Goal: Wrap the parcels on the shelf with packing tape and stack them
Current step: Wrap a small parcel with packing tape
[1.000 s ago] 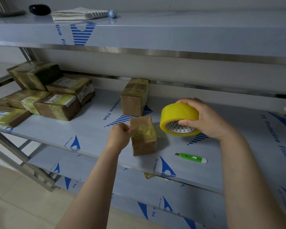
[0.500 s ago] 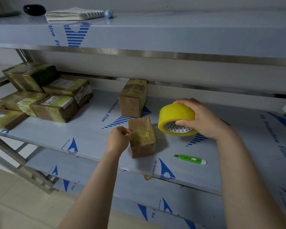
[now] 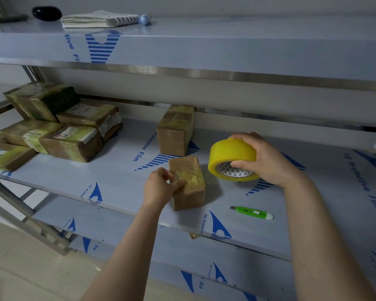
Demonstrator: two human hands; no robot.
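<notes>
A small brown parcel (image 3: 190,187) stands on the middle shelf (image 3: 109,183) near its front edge, with yellowish tape across its top. My left hand (image 3: 161,187) grips its left side, thumb pressing on the taped top. My right hand (image 3: 267,159) holds a yellow roll of packing tape (image 3: 230,156) just right of the parcel, fingers curled into its core. A clear strip of tape runs from the roll to the parcel. Another brown parcel (image 3: 176,131) stands upright behind it. Several taped parcels (image 3: 72,142) lie stacked at the shelf's left end.
A green box cutter (image 3: 253,212) lies on the shelf by the front edge, below the roll. The upper shelf (image 3: 226,46) carries a notebook (image 3: 96,18), a dark object (image 3: 46,13) and a small ball (image 3: 145,19). A lower shelf sits beneath.
My left thumb has slid onto the parcel's taped top. The roll in my right hand has stayed beside the parcel with little movement.
</notes>
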